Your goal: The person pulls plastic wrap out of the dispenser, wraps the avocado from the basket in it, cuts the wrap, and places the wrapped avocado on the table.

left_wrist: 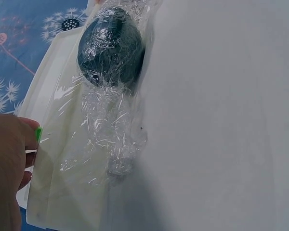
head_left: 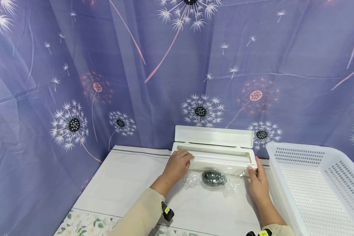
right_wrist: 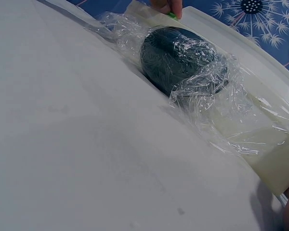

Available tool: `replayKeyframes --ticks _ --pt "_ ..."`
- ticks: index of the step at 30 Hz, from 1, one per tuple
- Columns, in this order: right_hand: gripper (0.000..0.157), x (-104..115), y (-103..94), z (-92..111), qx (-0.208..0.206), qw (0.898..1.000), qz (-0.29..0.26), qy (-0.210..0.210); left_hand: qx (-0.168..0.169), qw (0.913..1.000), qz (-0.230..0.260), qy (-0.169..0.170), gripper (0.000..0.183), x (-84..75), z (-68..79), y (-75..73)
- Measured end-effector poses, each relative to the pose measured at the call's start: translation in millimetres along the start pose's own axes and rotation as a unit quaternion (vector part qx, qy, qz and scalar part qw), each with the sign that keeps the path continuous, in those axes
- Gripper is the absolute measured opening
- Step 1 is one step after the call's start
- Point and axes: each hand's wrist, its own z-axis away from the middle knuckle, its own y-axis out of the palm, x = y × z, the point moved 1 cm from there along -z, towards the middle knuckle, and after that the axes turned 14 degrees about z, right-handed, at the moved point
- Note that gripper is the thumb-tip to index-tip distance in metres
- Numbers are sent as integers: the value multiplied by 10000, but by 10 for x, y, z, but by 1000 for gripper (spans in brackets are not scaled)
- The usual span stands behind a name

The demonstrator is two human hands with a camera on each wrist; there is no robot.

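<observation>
A white cling film dispenser box [head_left: 224,166] lies on the table with its lid [head_left: 213,136] tipped back, showing a roll of film [head_left: 221,157] inside. At its left end my left hand [head_left: 176,166] pinches a small green slide cutter [left_wrist: 39,134] on the box edge. My right hand [head_left: 259,187] grips the box's right end, thumb in front and fingers behind. Against the front of the box sits a dark green oval object [right_wrist: 176,60] wrapped in crumpled cling film [left_wrist: 106,108]. Clear film stretches over the box front beside it.
Right of the box stands a white perforated plastic basket [head_left: 278,183], close to my right forearm. A white tablecloth [head_left: 118,173] with a floral border covers the table. Behind hangs a purple curtain [head_left: 159,108] with dandelion prints, right by the raised lid.
</observation>
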Motion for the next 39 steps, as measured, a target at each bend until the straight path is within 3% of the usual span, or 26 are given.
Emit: replayKeyframes --ticks 22,39 --pt "62 10 -7 6 8 10000 53 -36 -95 9999 34 57 20 47 15 -2" --pt "62 1 -3 -7 24 10000 -15 -28 -29 9998 79 -153 21 74 35 -15"
